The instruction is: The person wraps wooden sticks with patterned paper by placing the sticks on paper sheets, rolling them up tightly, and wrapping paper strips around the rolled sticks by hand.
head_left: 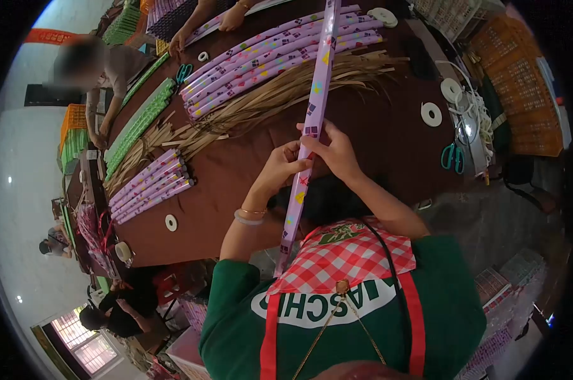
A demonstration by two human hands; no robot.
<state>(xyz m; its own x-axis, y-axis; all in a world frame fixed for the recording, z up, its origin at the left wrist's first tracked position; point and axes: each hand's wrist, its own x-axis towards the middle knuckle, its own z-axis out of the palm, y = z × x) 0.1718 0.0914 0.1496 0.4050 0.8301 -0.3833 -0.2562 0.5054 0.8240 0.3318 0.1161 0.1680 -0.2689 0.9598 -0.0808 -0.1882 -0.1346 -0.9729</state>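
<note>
The long lavender strip (318, 92) is in front of me, lifted above the table and slanting: its upper part leans a little to the right and runs out of view at the top, and its lower end comes down beside my apron (343, 263). It looks narrow, straight and glossy, with a pale shine along its upper length. Clusters of dark purple squares repeat along it, with yellow, red and teal marks between them.

My left hand (283, 168) is closed on it, fingers curled and thumb lying against the strip. My right hand (334, 152) is closed on it too, just above and to the right, thumb across the front and fingers partly hidden behind.

Under my hands spreads the brown table cover (388, 142). Beyond the strip lies a loose swath of tan dried leaves (236, 120), and along its far side rest long lavender rolls (236, 74) in a similar pattern. A shorter lavender bundle (150, 187) lies to my left, with green rolls (138, 126) past it.

To my right are a white tape roll (423, 114) and teal-handled scissors (452, 158), and farther off an orange crate (517, 82). Across the table another person's hands (231, 18) are over a lavender piece.
</note>
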